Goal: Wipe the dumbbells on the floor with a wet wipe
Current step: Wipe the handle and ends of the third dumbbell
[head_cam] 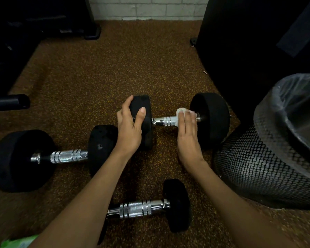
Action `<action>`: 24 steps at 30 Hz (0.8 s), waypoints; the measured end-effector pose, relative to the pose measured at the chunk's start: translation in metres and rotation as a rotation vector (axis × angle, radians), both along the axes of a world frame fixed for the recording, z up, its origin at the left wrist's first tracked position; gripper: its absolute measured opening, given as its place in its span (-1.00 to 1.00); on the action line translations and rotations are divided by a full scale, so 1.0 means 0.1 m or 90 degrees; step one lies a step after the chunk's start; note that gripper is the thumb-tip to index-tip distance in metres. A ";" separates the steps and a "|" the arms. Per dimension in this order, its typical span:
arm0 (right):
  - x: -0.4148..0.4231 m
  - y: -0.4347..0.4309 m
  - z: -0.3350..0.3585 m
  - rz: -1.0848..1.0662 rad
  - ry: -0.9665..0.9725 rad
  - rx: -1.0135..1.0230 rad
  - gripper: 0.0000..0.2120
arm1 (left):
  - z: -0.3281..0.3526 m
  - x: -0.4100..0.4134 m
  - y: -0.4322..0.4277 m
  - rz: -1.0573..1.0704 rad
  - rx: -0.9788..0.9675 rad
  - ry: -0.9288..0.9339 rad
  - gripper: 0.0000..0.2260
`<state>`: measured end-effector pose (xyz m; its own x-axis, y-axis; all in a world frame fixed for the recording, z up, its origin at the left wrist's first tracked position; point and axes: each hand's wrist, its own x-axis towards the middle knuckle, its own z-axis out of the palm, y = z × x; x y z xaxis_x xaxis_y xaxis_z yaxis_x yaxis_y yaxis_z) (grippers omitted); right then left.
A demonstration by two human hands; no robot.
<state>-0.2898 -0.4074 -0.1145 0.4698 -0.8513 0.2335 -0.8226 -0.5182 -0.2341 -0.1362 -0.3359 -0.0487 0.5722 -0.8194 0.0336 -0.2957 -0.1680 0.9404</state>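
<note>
Three black dumbbells with chrome handles lie on the brown speckled floor. On the far dumbbell (211,119), my left hand (131,126) grips the left weight head from above, fingers and thumb curled round its rim. My right hand (187,133) presses a white wet wipe (182,111) onto the right end of that dumbbell's chrome handle, fingers laid over it. A second dumbbell (64,156) lies to the left. A third dumbbell (141,208) lies near me between my forearms, its left head hidden by my left arm.
A black mesh waste bin (268,163) with a clear liner stands close on the right, almost touching the far dumbbell. Dark gym equipment (249,42) rises behind it. A black bar end (13,102) juts in at left. A green wipe packet (18,242) lies bottom left.
</note>
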 end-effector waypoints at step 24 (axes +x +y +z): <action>0.28 -0.48 0.44 -0.040 0.073 0.086 -0.60 | -0.02 0.01 0.00 -0.005 0.000 0.005 -0.51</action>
<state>-0.2621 -0.4554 -0.0701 0.4320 -0.8997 0.0627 -0.8775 -0.4354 -0.2009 -0.1352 -0.3356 -0.0503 0.5664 -0.8236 0.0291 -0.2889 -0.1654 0.9430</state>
